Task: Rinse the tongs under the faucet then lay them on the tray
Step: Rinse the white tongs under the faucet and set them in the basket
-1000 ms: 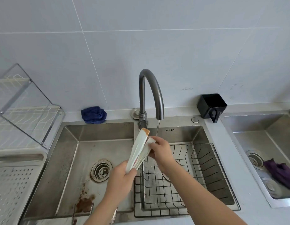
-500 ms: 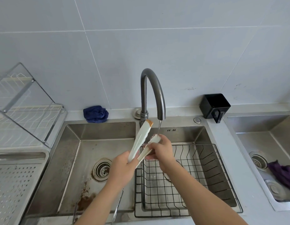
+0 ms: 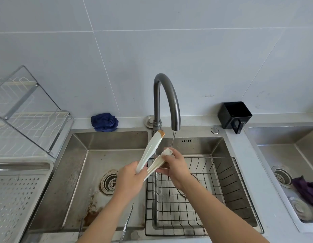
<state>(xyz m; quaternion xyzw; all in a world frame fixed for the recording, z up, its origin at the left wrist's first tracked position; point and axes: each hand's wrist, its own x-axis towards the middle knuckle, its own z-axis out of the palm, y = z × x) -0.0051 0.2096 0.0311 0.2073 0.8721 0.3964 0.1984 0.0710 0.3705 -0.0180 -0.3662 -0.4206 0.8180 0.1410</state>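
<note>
- Tongs [image 3: 148, 153], white, show in my feed above the divider of the double sink [image 3: 113, 139], held clear of the steel with their two arms splayed in a V.
- Nearest the camera, the left hand [image 3: 129, 181] is wrapped round the joined end, fingers curled firmly on it.
- Just beyond, the right hand [image 3: 176, 165] pinches the tip of the lower arm between thumb and fingers, directly under a thin stream of water [image 3: 173, 139].
- The upper arm points up and away toward the faucet's base. Its tip carries an orange-brown stain and sits just left of the stream.
- Under the right hand I see a black wire basket [image 3: 213, 157] filling the right basin.
- In the left basin there is a round drain strainer [image 3: 110, 181], with rust-coloured marks on the floor toward the front.
- A perforated tray [image 3: 15, 195] lies left of the sink, well apart from the tongs.
- The faucet [image 3: 157, 102], a dark grey gooseneck, rises behind the divider, its spout over the right basin.
- On the ledge behind, a blue cloth [image 3: 104, 121] lies left of the faucet and a black container [image 3: 234, 114] stands to its right.
- A clear dish rack [image 3: 29, 109] stands behind the tray by the tiled wall.
- At far right, a second sink [image 3: 275, 137] holds a purple cloth [image 3: 306, 188].
</note>
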